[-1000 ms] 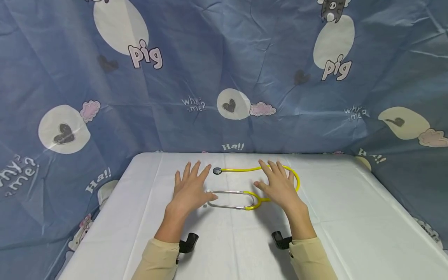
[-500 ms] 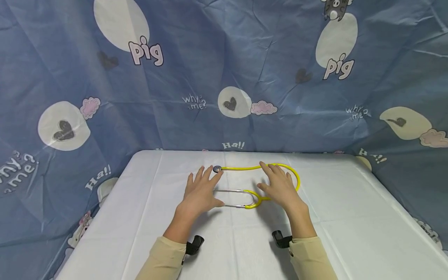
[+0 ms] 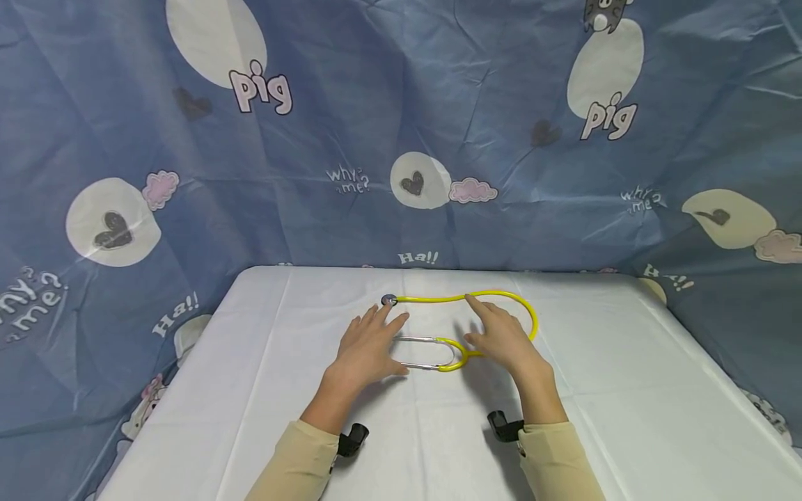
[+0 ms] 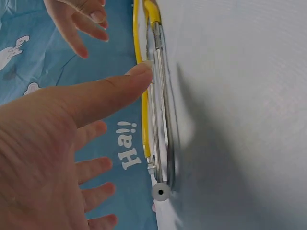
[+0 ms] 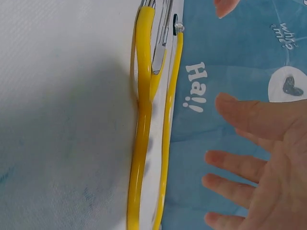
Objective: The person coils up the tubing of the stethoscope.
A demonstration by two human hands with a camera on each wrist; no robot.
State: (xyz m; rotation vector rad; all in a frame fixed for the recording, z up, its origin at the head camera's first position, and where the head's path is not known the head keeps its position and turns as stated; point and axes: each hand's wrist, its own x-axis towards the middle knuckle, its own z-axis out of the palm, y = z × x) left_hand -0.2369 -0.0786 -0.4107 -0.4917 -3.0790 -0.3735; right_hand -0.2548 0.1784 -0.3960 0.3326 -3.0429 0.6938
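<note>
A stethoscope with yellow tubing (image 3: 535,316) lies on the white-covered table, bent in a U that curves round on the right. Its round chest piece (image 3: 389,300) is at the far left end, and the metal ear tubes (image 3: 416,339) point left. Over the ear tubes hovers my left hand (image 3: 370,351), fingers spread, hiding their tips in the head view. One grey ear tip (image 4: 160,191) shows in the left wrist view. My right hand (image 3: 504,339) hangs above the tubing on the right, its fingers extended. Neither hand holds anything.
The white cloth (image 3: 626,362) covers the table. Behind and beside it hangs a blue patterned curtain (image 3: 313,229). Black wrist cameras (image 3: 354,440) are strapped at both sleeves.
My left hand has moved right, from beside the ear tips to over the ear tubes. The right hand has barely shifted, its fingers drawing slightly closer together. The stethoscope lies in place.
</note>
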